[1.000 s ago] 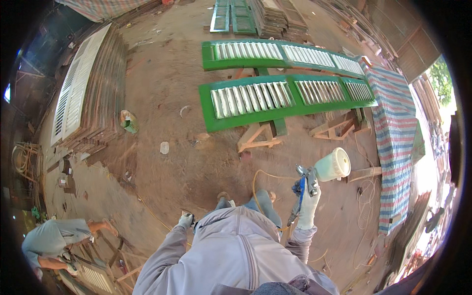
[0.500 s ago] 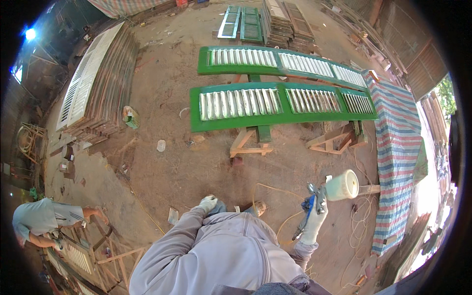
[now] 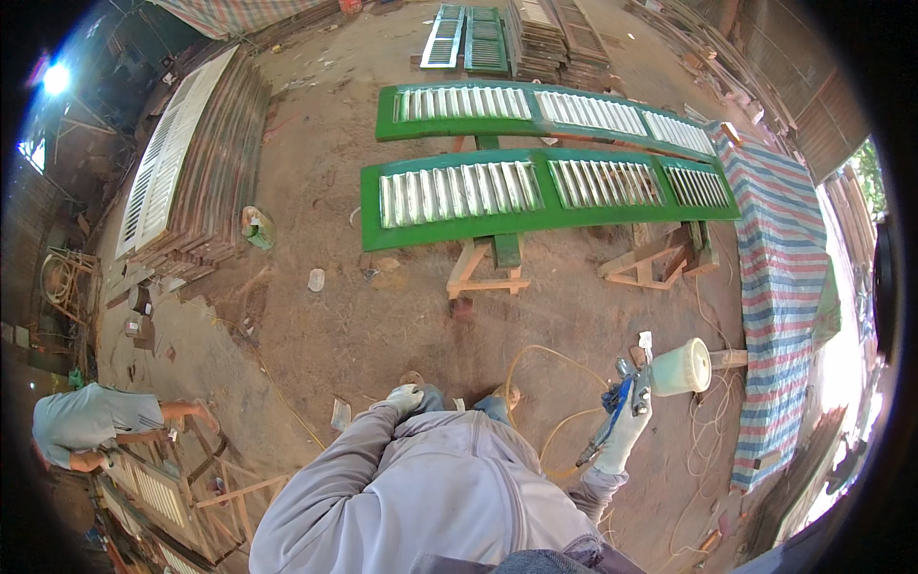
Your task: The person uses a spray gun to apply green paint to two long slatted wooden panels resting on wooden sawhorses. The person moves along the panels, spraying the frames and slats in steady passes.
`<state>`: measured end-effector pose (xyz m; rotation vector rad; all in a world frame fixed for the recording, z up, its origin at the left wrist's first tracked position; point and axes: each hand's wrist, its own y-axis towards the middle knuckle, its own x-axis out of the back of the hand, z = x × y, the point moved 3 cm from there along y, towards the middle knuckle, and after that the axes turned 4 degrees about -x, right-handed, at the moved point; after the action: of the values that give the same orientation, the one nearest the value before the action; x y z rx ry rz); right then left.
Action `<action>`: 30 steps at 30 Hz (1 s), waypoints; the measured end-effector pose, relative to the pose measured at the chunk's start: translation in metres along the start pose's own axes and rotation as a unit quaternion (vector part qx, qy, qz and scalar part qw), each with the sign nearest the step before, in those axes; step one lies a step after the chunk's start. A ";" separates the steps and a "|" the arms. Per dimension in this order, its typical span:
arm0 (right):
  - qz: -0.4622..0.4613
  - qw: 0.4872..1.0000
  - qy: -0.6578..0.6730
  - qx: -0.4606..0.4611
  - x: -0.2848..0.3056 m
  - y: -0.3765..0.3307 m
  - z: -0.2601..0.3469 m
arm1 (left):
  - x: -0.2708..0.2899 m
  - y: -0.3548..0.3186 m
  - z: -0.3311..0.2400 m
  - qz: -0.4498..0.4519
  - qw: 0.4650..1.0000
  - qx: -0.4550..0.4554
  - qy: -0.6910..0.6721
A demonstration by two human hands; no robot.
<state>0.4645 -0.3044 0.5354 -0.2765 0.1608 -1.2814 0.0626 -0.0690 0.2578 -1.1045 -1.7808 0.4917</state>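
My right hand (image 3: 626, 435), in a pale glove, grips a paint spray gun (image 3: 617, 407) with a blue part along its handle. A whitish paint cup (image 3: 681, 368) is tilted sideways at the gun's far right end. A yellowish hose (image 3: 550, 435) loops from the gun toward my legs. My gloved left hand (image 3: 404, 397) is by my left thigh, its fingers curled, with nothing seen in it. Ahead, a green louvred shutter panel (image 3: 478, 230) lies across wooden trestles, its slats still whitish. Behind it lies a second green louvred panel (image 3: 387, 120).
Striped plastic sheeting (image 3: 779, 335) covers something on the right. Tall stacks of unpainted louvred panels (image 3: 206, 172) stand at left. Wooden trestles (image 3: 478, 273) support the green panels. Hose coils (image 3: 703, 450) lie on the dirt floor at right. Another person (image 3: 105, 416) bends over a panel at lower left.
My right hand has shifted slightly right with the spray gun, and the hose loop has risen. My left hand stays by my thigh. The view has tilted a little.
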 end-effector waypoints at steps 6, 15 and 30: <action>0.055 0.998 0.014 0.013 -0.043 -0.026 0.008 | -0.003 -0.005 0.054 -0.053 0.998 0.021 -0.016; 0.076 0.997 0.013 0.007 -0.090 -0.063 0.011 | 0.008 -0.010 0.092 -0.002 0.993 0.046 -0.105; 0.062 0.998 0.007 0.028 -0.089 -0.081 0.010 | 0.028 -0.012 0.103 0.007 0.998 0.030 -0.053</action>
<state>0.3677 -0.2390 0.5653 -0.2059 0.1521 -1.1628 -0.0362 -0.0376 0.2320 -1.0659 -1.8384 0.6183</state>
